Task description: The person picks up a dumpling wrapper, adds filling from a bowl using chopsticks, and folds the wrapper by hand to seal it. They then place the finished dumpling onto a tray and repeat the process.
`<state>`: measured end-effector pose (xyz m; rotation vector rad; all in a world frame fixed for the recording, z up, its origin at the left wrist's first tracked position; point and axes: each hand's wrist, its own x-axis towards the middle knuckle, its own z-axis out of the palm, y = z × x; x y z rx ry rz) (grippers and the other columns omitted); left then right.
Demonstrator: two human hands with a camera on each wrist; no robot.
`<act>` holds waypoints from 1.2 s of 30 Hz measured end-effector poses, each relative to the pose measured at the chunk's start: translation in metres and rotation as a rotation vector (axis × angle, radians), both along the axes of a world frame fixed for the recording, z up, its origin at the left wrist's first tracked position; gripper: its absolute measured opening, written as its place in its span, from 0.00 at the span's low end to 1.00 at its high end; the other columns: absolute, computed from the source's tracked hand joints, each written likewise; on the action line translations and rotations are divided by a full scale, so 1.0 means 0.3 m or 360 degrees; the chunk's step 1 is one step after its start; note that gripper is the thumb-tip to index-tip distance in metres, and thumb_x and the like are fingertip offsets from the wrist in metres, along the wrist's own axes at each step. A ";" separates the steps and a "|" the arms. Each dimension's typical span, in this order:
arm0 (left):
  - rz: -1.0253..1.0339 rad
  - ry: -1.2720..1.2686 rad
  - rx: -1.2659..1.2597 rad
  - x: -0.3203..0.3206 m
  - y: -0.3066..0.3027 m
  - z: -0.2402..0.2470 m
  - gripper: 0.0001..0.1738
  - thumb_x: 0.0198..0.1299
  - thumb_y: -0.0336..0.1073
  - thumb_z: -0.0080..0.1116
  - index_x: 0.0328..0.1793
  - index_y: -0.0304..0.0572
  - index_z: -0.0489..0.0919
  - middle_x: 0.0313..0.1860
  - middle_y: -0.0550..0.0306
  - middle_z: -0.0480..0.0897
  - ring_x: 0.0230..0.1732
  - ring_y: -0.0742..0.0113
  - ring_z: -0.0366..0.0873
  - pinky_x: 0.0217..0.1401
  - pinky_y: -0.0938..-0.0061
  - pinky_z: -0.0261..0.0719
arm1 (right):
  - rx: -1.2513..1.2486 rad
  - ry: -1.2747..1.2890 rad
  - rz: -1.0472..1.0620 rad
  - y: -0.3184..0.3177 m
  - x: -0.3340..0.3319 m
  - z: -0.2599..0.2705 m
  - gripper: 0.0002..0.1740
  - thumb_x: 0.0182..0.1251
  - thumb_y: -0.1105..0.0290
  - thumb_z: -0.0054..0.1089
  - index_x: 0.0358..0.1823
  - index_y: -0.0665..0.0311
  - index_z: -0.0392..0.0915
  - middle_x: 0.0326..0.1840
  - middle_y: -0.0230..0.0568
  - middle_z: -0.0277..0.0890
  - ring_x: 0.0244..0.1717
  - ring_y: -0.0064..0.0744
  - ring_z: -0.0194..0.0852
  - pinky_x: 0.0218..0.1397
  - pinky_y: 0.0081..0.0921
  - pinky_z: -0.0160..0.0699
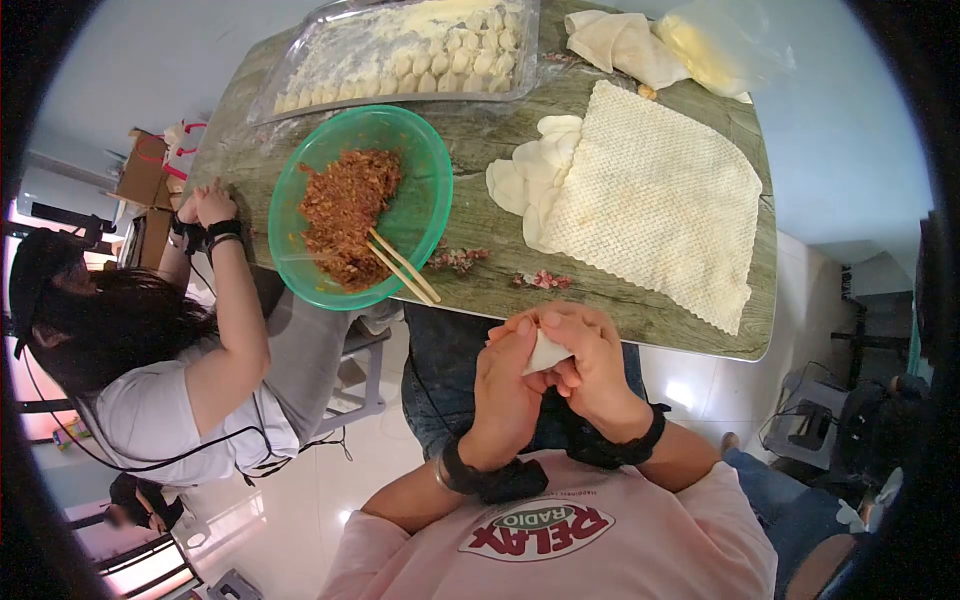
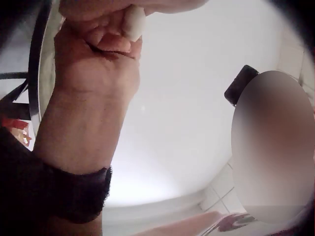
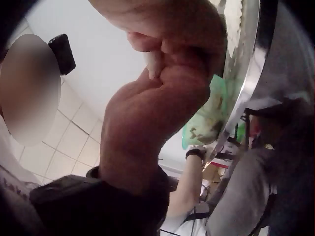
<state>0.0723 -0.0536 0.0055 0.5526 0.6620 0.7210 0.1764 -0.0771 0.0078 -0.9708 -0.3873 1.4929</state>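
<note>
A white dumpling [image 1: 547,354] is between both hands, just in front of the table's near edge. My left hand [image 1: 507,388] holds it from one side, with the thumb along the wrapper. From the other side my right hand [image 1: 598,372] presses its thumb and curled fingers around the same dumpling. In the left wrist view a pale end of the dumpling [image 2: 134,23] sticks out between the fingers. The right wrist view shows a small piece of the dumpling [image 3: 154,65] too; the palms hide the rest.
A green bowl [image 1: 436,165] of meat filling [image 1: 345,200] with chopsticks [image 1: 405,267] stands at the table's left. Behind it is a tray [image 1: 340,55] of dumplings. Round wrappers [image 1: 530,175] lie partly under a white cloth [image 1: 660,200]. Another person [image 1: 150,350] sits at left.
</note>
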 end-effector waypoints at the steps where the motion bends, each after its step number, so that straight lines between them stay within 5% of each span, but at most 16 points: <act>1: 0.0068 0.0118 0.0072 0.005 -0.004 0.005 0.25 0.70 0.46 0.35 0.45 0.28 0.74 0.30 0.48 0.80 0.24 0.66 0.78 0.23 0.78 0.73 | -0.0005 -0.0066 -0.0020 -0.002 -0.007 -0.007 0.19 0.63 0.61 0.50 0.38 0.72 0.79 0.35 0.44 0.82 0.11 0.11 0.60 0.09 0.10 0.52; 10: 0.0209 0.0204 0.0182 0.001 -0.020 0.000 0.23 0.69 0.46 0.40 0.37 0.32 0.77 0.22 0.57 0.77 0.19 0.73 0.74 0.18 0.81 0.68 | 0.0035 -0.0313 -0.0096 -0.018 -0.040 0.018 0.16 0.65 0.65 0.48 0.40 0.72 0.78 0.37 0.43 0.82 0.17 0.11 0.66 0.14 0.10 0.58; 15: 0.0304 0.0395 0.0168 0.014 -0.026 -0.014 0.22 0.69 0.44 0.40 0.34 0.34 0.77 0.23 0.59 0.77 0.20 0.75 0.73 0.18 0.81 0.66 | 0.0109 -0.0416 -0.0283 -0.017 -0.070 -0.019 0.18 0.63 0.64 0.48 0.39 0.74 0.77 0.33 0.48 0.82 0.14 0.12 0.63 0.13 0.10 0.57; 18: 0.0220 0.0546 0.0294 0.004 0.005 -0.001 0.22 0.70 0.44 0.38 0.34 0.34 0.77 0.27 0.59 0.78 0.24 0.74 0.75 0.23 0.80 0.69 | -0.0097 -0.0570 -0.0121 -0.019 -0.034 -0.015 0.18 0.64 0.64 0.47 0.39 0.74 0.78 0.31 0.43 0.81 0.19 0.16 0.70 0.18 0.11 0.63; 20: 0.0075 0.0654 0.0398 -0.004 0.026 0.001 0.24 0.71 0.44 0.36 0.35 0.34 0.78 0.29 0.58 0.79 0.27 0.73 0.76 0.28 0.78 0.72 | -0.0023 -0.0406 0.0117 -0.013 0.000 -0.024 0.21 0.68 0.57 0.50 0.49 0.70 0.74 0.37 0.34 0.79 0.34 0.16 0.72 0.34 0.12 0.70; 21: 0.0150 0.0476 0.0264 -0.004 0.035 -0.010 0.25 0.71 0.44 0.33 0.36 0.34 0.78 0.36 0.56 0.80 0.33 0.70 0.77 0.37 0.75 0.72 | -0.0020 -0.0406 0.0120 -0.006 -0.006 -0.020 0.21 0.68 0.57 0.50 0.49 0.70 0.74 0.37 0.34 0.79 0.34 0.16 0.72 0.34 0.12 0.70; 23: 0.0223 0.0296 0.0130 -0.002 0.049 -0.005 0.26 0.72 0.45 0.31 0.38 0.35 0.78 0.42 0.53 0.81 0.40 0.68 0.77 0.47 0.72 0.72 | 0.0217 0.0019 -0.0226 0.009 -0.022 -0.010 0.30 0.67 0.51 0.51 0.59 0.70 0.66 0.49 0.38 0.75 0.51 0.22 0.70 0.55 0.19 0.67; 24: 0.0220 0.0314 0.0372 -0.004 0.054 0.018 0.28 0.72 0.47 0.28 0.39 0.36 0.79 0.48 0.50 0.78 0.49 0.63 0.74 0.55 0.67 0.67 | 0.0385 -0.0055 0.0019 0.007 0.011 -0.017 0.35 0.67 0.53 0.53 0.66 0.70 0.57 0.57 0.41 0.70 0.61 0.27 0.64 0.66 0.26 0.57; 26: 0.0204 0.0329 0.0611 -0.013 0.069 0.022 0.29 0.72 0.48 0.26 0.40 0.38 0.79 0.55 0.47 0.76 0.58 0.59 0.70 0.64 0.63 0.61 | 0.0336 0.0036 0.0115 -0.019 0.019 0.008 0.35 0.66 0.56 0.54 0.66 0.71 0.57 0.60 0.42 0.67 0.62 0.30 0.64 0.65 0.28 0.60; 28: 0.0122 0.0736 0.1583 -0.031 0.093 0.003 0.30 0.71 0.51 0.26 0.43 0.40 0.80 0.63 0.44 0.71 0.68 0.49 0.59 0.70 0.57 0.52 | 0.0295 0.0129 0.0219 -0.035 0.023 0.012 0.34 0.65 0.58 0.56 0.65 0.71 0.58 0.63 0.44 0.65 0.62 0.33 0.64 0.63 0.31 0.63; 30: 0.0058 0.0778 0.1705 -0.042 0.103 0.019 0.28 0.70 0.52 0.31 0.46 0.41 0.81 0.63 0.44 0.71 0.69 0.46 0.57 0.71 0.55 0.49 | 0.0305 0.0459 0.0290 -0.051 0.032 -0.015 0.28 0.61 0.72 0.61 0.61 0.72 0.64 0.54 0.43 0.73 0.58 0.29 0.69 0.62 0.28 0.67; 34: -0.0111 0.0870 0.1989 -0.039 0.110 0.034 0.25 0.65 0.52 0.42 0.53 0.43 0.79 0.66 0.45 0.68 0.71 0.42 0.55 0.71 0.54 0.47 | 0.0253 0.0434 0.0215 -0.076 0.058 -0.037 0.23 0.59 0.75 0.62 0.56 0.72 0.70 0.50 0.43 0.76 0.52 0.29 0.74 0.57 0.26 0.72; 36: -0.0110 0.0861 0.1943 -0.038 0.106 0.062 0.24 0.63 0.51 0.46 0.55 0.43 0.78 0.66 0.45 0.68 0.71 0.42 0.55 0.71 0.54 0.48 | 0.0227 0.0065 0.0103 -0.071 0.052 -0.013 0.20 0.58 0.77 0.62 0.53 0.71 0.73 0.48 0.42 0.78 0.49 0.28 0.76 0.53 0.23 0.75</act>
